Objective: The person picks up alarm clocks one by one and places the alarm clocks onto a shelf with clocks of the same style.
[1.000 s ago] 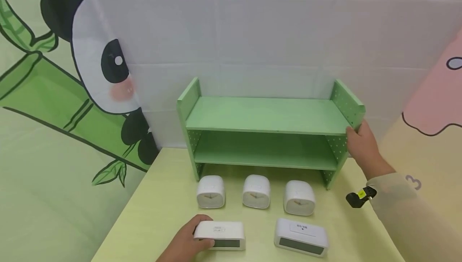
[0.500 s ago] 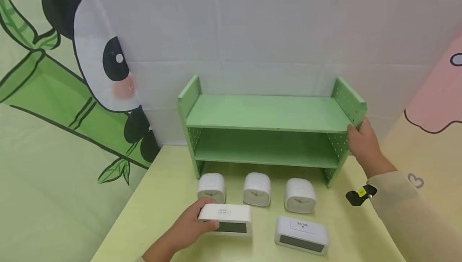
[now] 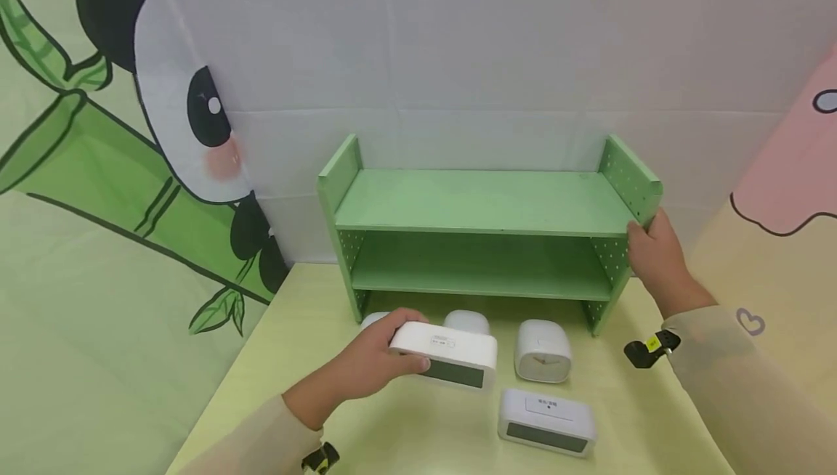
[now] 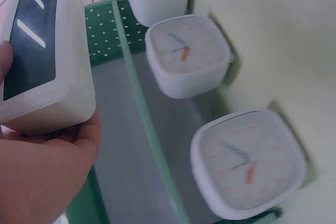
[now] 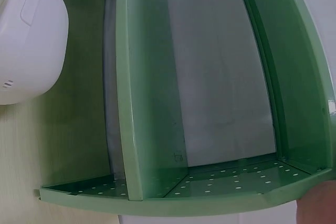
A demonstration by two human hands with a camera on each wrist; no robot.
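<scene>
My left hand (image 3: 373,362) grips a white digital clock (image 3: 451,348) with a dark display, thumb on its front. In the head view it hangs above the table, overlapping two white analog clocks behind it. The left wrist view shows its dark screen (image 4: 32,38) beside my thumb. My right hand (image 3: 656,261) holds the right side panel of the green two-tier shelf (image 3: 484,203), thumb at its front edge. In the right wrist view only a bit of that hand (image 5: 317,203) shows at the corner.
Another white digital clock (image 3: 548,424) lies at the front right of the yellow table (image 3: 261,380). Three small analog clocks, the right one (image 3: 543,351) fully visible, stand in a row before the shelf. A pale cloth backdrop (image 3: 490,61) hangs behind.
My left hand has lifted the digital clock off the table and carried it forward and right, toward the shelf. My right hand stays on the shelf's side panel.
</scene>
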